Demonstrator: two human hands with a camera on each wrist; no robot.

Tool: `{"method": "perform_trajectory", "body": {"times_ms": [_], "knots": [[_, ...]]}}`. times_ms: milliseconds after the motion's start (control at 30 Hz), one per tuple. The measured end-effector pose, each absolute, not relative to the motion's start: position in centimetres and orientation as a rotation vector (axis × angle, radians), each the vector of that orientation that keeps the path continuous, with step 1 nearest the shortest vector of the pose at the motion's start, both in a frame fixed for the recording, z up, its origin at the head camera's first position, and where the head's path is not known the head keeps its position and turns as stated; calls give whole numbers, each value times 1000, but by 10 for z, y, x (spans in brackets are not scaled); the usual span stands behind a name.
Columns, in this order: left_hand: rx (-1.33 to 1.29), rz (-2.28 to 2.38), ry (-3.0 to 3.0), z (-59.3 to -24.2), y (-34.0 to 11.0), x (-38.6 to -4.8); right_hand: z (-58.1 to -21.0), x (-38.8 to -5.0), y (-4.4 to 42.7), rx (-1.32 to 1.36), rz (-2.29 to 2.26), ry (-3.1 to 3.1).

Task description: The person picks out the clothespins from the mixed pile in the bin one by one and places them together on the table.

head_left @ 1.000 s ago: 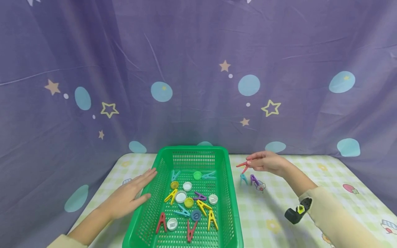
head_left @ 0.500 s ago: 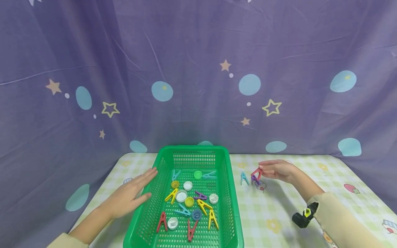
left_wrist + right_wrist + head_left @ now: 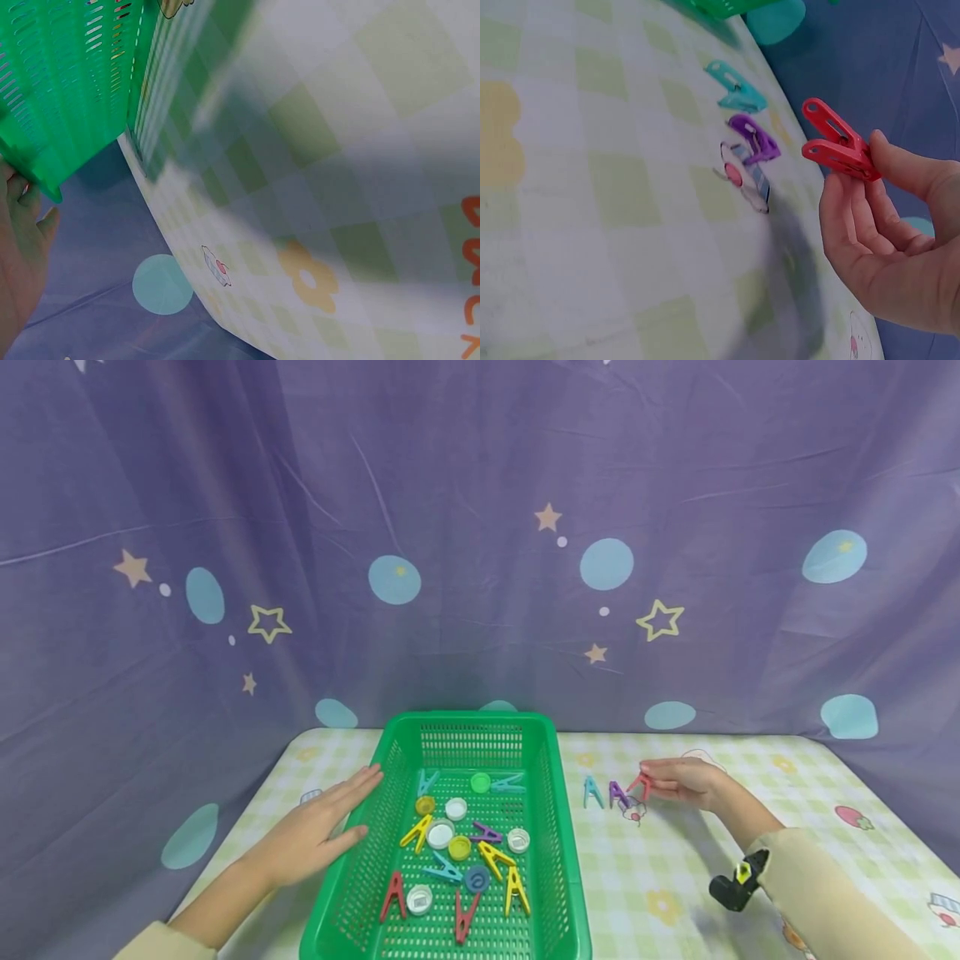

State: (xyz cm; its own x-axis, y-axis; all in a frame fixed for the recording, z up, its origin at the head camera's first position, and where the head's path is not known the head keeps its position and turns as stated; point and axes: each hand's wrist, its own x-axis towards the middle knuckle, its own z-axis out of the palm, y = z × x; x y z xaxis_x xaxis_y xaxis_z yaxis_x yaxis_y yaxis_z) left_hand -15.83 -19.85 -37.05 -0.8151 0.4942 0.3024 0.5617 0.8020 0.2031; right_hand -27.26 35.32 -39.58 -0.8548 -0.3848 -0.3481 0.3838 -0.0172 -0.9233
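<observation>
My right hand [image 3: 686,781] pinches a red clothespin [image 3: 642,784] between thumb and fingers; the right wrist view shows the red clothespin [image 3: 842,142] with its two legs pointing away from the hand [image 3: 900,240]. Just left of it stand a purple clothespin [image 3: 618,794] and a light blue clothespin [image 3: 592,792] on the cloth. My left hand [image 3: 318,831] rests with straight fingers on the left rim of a green basket [image 3: 566,827]. In the left wrist view the hand [image 3: 22,255] touches the basket's edge.
Inside the basket lie several clothespins, among them a yellow one [image 3: 516,891] and a red one [image 3: 466,917], and several bottle caps, one white [image 3: 419,900]. A checked cloth [image 3: 622,893] covers the table. Behind hangs a purple curtain [image 3: 465,652].
My right hand has carried the red clothespin rightward, from above the light blue one, past the purple one, and lower towards the cloth. The left hand has stayed at the rim.
</observation>
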Motion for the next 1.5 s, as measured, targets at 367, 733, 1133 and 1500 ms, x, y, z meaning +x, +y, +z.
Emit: {"method": "perform_trajectory", "body": {"times_ms": [367, 733, 1133, 1500], "knots": [[-824, -418, -2752, -370, -198, -158, -405, -276, 362, 56, -1859, 1877], [-814, -405, -2765, -370, -197, -159, -412, -279, 361, 17, -1719, 2083], [-791, -410, -2774, -370, -199, -157, -414, -288, 354, -149, -1347, 2486], [-797, -418, -2770, -370, -199, -158, -412, -295, 355, -336, -1196, 2593]]}}
